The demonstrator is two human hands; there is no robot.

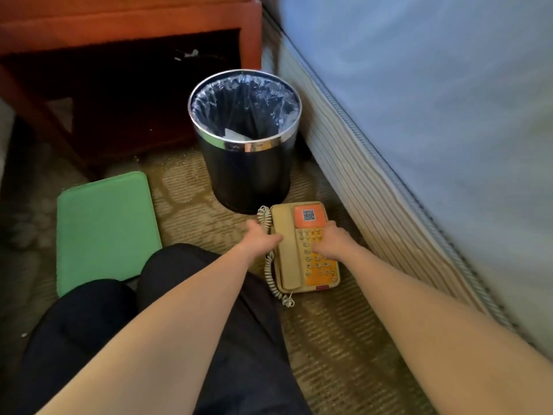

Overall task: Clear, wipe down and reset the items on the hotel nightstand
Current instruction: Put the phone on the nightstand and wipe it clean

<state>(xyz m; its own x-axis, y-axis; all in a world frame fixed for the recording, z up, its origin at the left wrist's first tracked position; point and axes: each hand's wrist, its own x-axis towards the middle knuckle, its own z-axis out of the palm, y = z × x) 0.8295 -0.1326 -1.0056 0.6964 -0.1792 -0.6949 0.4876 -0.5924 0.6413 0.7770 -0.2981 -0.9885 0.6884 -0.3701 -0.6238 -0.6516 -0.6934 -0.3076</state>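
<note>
gripping the telephone on the carpet, the left hand curls round its handset side, the right hand lies over the keypad — its grasp i cannot tell — and this light, stiff plastic probably lifts best by both edges, handset pressed down.

The telephone is smooth beige plastic with a dull sheen and an orange keypad panel, and its coiled cord is the same pale plastic. At its twelve o'clock the waste bin has a glossy black body, a mirror-bright metal rim and a thin, crinkled clear plastic liner. At nine o'clock the green mat looks matt and smooth like foam, at eleven o'clock the nightstand is smooth, lightly glossy reddish wood, the carpet is rough ribbed pile, and at three o'clock the mattress side is ridged cloth.
</note>
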